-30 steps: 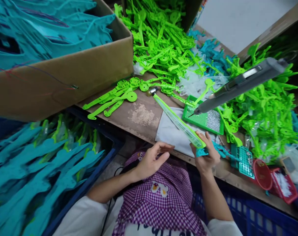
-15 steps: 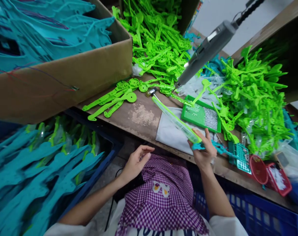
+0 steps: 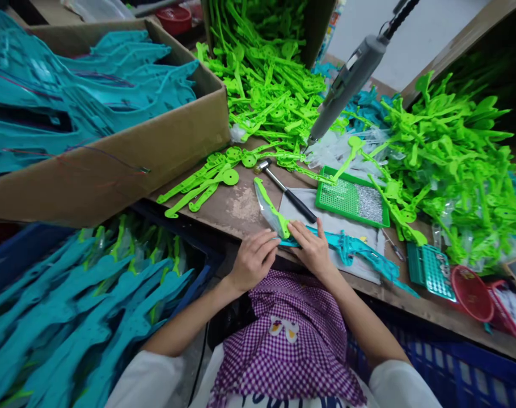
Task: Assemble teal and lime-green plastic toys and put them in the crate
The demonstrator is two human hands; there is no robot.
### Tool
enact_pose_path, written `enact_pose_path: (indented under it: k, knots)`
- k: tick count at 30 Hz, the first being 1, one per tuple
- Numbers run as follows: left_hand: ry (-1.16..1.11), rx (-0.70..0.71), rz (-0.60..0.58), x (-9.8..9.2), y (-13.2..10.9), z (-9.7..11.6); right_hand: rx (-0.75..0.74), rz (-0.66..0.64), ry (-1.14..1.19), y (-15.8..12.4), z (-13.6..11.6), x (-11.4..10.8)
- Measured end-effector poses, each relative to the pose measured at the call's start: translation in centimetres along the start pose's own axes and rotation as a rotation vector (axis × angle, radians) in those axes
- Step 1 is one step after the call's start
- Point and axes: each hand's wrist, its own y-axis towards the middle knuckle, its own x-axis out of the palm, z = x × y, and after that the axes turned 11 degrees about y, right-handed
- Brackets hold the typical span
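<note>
My right hand (image 3: 312, 247) is closed over a long teal plastic part (image 3: 352, 249), where a bright green arm with a clear plastic blade (image 3: 271, 207) joins it. The teal part stretches out to the right across a pale cloth (image 3: 371, 233). My left hand (image 3: 253, 258) has its fingers curled around the near end of the same piece, just left of the joint, and the fingertips partly hide it. A small hammer (image 3: 298, 204) with a black grip lies just beyond my hands, its head on the wooden bench.
A hanging grey electric screwdriver (image 3: 347, 85) points down at the bench. A green tray (image 3: 352, 212) holds small metal pieces. Loose green arms (image 3: 218, 173) lie to the left. Cardboard box (image 3: 190, 127) and blue crate (image 3: 204, 266), both with teal parts, stand left. Green parts (image 3: 462, 170) heap right.
My right hand has moved left and turned the teal and green piece, so the green arm sits lower and nearer. My left hand has come up and closed on it. The hammer now shows fully.
</note>
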Motion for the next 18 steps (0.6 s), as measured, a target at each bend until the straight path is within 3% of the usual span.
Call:
enact_pose_path:
  k: [4, 7, 9, 14, 16, 18]
  knots:
    - [0.135, 0.115, -0.165, 1.8, 1.8, -0.2, 0.03, -0.127, 0.124, 0.1, 0.0, -1.4]
    - [0.216, 0.152, -0.242, 2.1, 2.2, -0.6, 0.044, -0.14, 0.31, -0.2, 0.5, -2.0]
    - [0.248, 0.16, -0.255, 2.0, 2.2, -0.8, 0.079, -0.036, 0.462, 0.2, 0.5, -2.4]
    - [0.334, 0.182, -0.237, 1.4, 2.6, -1.0, 0.262, 0.463, 0.659, 5.0, -1.9, -5.5]
    - [0.39, 0.186, -0.215, 1.1, 2.9, -1.1, 0.276, 0.554, 0.622, 6.3, -2.6, -7.4]
    - [0.435, 0.176, -0.194, 0.7, 3.1, -1.3, 0.266, 0.569, 0.559, 5.3, -2.1, -8.9]
